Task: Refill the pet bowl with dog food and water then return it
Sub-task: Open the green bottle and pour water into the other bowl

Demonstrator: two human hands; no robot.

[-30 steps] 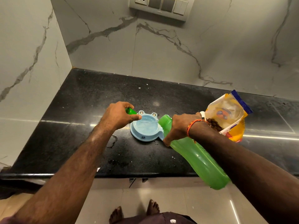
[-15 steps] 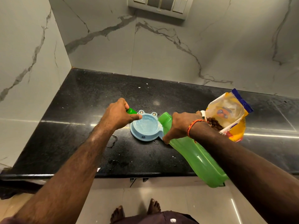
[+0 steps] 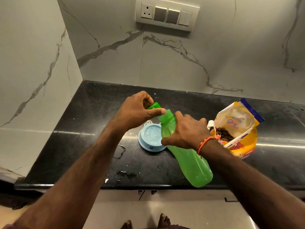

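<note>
Pet bowl [image 3: 149, 138] behind green bottle [image 3: 186, 156]

Your translucent green plastic bottle [image 3: 186, 156], smooth pale-blue plastic bowl [image 3: 149, 138], glossy crinkled foil food bag [image 3: 239, 128], polished black stone table [image 3: 85, 146], veined marble wall [image 3: 165, 60]

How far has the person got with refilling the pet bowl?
Done: water sits in the blue bowl. In hand: the right hand grips the green bottle; the left hand holds its cap by the mouth. Left: food from the open bag, then returning the bowl.

On the counter [image 3: 82, 146], the bowl [image 3: 149, 138] sits left of the food bag [image 3: 239, 129], bottle [image 3: 186, 156] between them.
</note>
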